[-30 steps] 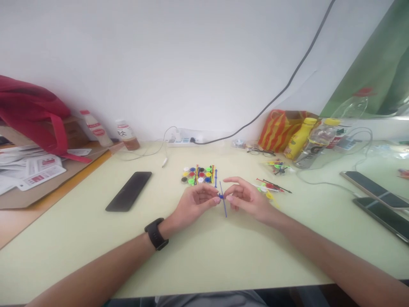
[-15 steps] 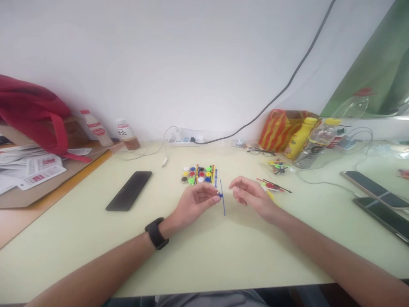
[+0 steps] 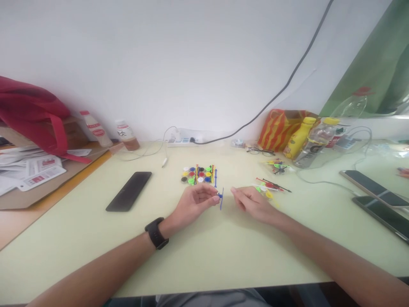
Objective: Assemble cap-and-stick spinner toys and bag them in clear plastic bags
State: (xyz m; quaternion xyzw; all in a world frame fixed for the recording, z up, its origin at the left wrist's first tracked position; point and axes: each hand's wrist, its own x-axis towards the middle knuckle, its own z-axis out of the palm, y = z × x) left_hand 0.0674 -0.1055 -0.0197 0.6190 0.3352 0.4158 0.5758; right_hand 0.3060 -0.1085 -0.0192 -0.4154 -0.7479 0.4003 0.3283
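Between the thumb and fingers of my left hand (image 3: 200, 200) is a small blue plastic propeller piece (image 3: 221, 198), its thin blade standing roughly upright just past the fingertips. My right hand (image 3: 252, 202) is closed a short way to the right of the blade, fingers curled and thumb against them; nothing shows in it and it does not touch the blade. Behind my left hand lies a group of coloured round discs (image 3: 192, 174), with thin sticks among them and a blue stick (image 3: 215, 177) at their right side. More coloured sticks and discs (image 3: 271, 185) lie beyond my right hand.
A black phone (image 3: 128, 191) lies left; two phones (image 3: 380, 187) lie right. A bag of small coloured parts (image 3: 277, 166), glasses (image 3: 260, 151), a yellow bottle (image 3: 299, 138) and a striped bag (image 3: 275, 128) are back right. A power strip (image 3: 183, 141) lies along the wall.
The blue blade has turned and looks shorter now. My right hand's fingers have gone from loosely spread to curled together. My left hand has stayed in place.
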